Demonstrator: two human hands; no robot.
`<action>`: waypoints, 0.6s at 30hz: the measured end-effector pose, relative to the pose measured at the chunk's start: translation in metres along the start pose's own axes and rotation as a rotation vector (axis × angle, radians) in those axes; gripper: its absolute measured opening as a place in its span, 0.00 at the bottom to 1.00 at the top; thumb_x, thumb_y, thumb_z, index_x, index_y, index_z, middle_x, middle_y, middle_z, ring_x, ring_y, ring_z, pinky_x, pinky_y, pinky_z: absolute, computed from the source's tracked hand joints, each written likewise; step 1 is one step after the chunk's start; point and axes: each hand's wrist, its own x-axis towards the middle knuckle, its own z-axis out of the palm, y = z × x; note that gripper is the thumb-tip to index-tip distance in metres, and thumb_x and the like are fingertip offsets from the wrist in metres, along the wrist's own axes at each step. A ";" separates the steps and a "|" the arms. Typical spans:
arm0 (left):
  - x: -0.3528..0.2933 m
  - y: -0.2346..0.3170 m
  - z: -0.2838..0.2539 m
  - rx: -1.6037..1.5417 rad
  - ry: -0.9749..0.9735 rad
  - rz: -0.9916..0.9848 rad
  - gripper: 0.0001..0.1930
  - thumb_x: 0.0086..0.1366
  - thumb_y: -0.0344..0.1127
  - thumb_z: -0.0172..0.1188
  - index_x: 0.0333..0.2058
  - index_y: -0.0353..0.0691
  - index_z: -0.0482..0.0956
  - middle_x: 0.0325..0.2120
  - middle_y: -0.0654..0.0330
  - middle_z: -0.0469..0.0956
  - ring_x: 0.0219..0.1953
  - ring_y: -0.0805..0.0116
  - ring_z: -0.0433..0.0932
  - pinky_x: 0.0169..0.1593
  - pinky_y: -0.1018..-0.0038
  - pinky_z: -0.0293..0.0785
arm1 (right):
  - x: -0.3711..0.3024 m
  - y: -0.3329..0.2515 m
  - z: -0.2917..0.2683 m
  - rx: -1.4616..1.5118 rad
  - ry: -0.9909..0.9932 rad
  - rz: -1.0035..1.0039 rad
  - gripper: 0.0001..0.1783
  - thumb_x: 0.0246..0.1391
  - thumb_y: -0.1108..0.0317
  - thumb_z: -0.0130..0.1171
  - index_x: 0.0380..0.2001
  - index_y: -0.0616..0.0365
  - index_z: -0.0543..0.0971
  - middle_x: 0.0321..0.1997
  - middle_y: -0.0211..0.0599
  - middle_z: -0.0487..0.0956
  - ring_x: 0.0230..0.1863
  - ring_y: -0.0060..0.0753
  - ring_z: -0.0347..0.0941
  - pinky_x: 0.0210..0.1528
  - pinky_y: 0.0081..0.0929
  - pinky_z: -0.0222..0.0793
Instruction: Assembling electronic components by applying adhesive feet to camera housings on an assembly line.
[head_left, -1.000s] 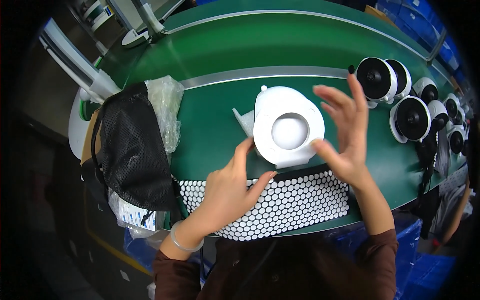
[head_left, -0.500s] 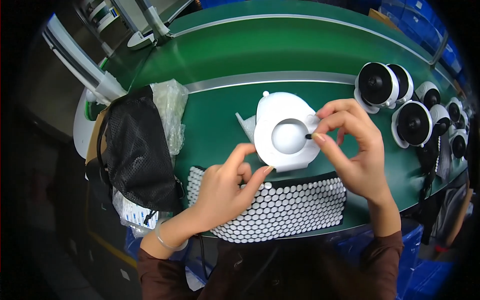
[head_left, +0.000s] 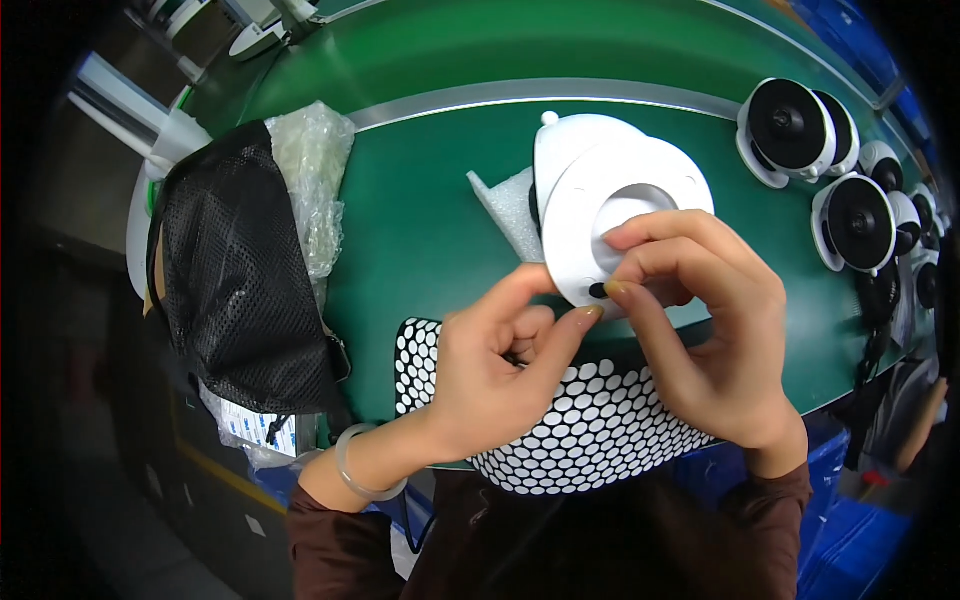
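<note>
A white camera-like device [head_left: 590, 137] with a round, ring-shaped base [head_left: 572, 215] is held up above the table, its base facing me. My left hand [head_left: 490, 370] pinches the base's lower left edge between thumb and finger. A small black oval pad [head_left: 598, 290] shows at the base's lower rim, at the thumb tip of my right hand [head_left: 725, 330]. The right fingers are closed around that spot; whether the pad touches the base I cannot tell. Below both hands lies a black sheet [head_left: 590, 435] covered with rows of white round dots.
A white foam piece [head_left: 512, 212] sits behind the device. At left are a black mesh bag [head_left: 250, 280] and clear bubble wrap [head_left: 312, 180]. Several white devices with black round faces, one at front [head_left: 858, 222], stand along the right of the green table [head_left: 420, 200].
My view has shifted. The white device has turned in my left hand. My right hand has brought the black pad from the base's right side to its lower rim.
</note>
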 end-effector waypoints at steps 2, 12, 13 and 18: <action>0.000 -0.001 -0.001 0.011 -0.020 0.005 0.07 0.59 0.23 0.52 0.37 0.33 0.71 0.09 0.74 0.61 0.13 0.91 0.53 0.16 0.86 0.42 | 0.000 0.000 0.002 -0.006 -0.010 -0.008 0.04 0.40 0.84 0.55 0.23 0.67 0.74 0.34 0.40 0.75 0.27 0.22 0.72 0.28 0.14 0.68; 0.000 -0.001 -0.002 0.076 -0.014 0.030 0.07 0.58 0.23 0.54 0.36 0.33 0.71 0.07 0.72 0.61 0.12 0.90 0.54 0.16 0.84 0.44 | 0.000 -0.003 0.004 -0.027 -0.010 0.024 0.04 0.40 0.84 0.54 0.23 0.67 0.73 0.33 0.39 0.74 0.26 0.21 0.72 0.29 0.14 0.68; 0.000 -0.001 -0.002 0.078 -0.018 0.025 0.06 0.58 0.24 0.54 0.36 0.33 0.71 0.07 0.72 0.61 0.12 0.90 0.54 0.16 0.84 0.44 | 0.000 -0.003 0.004 -0.032 -0.011 0.024 0.04 0.40 0.84 0.54 0.23 0.67 0.73 0.32 0.39 0.74 0.26 0.21 0.72 0.28 0.14 0.68; 0.000 -0.002 -0.002 0.115 -0.007 0.019 0.05 0.58 0.24 0.54 0.34 0.34 0.71 0.06 0.72 0.60 0.11 0.90 0.54 0.16 0.84 0.43 | 0.001 -0.006 0.005 -0.035 -0.013 0.044 0.04 0.38 0.84 0.54 0.22 0.67 0.73 0.31 0.39 0.74 0.26 0.23 0.72 0.29 0.14 0.68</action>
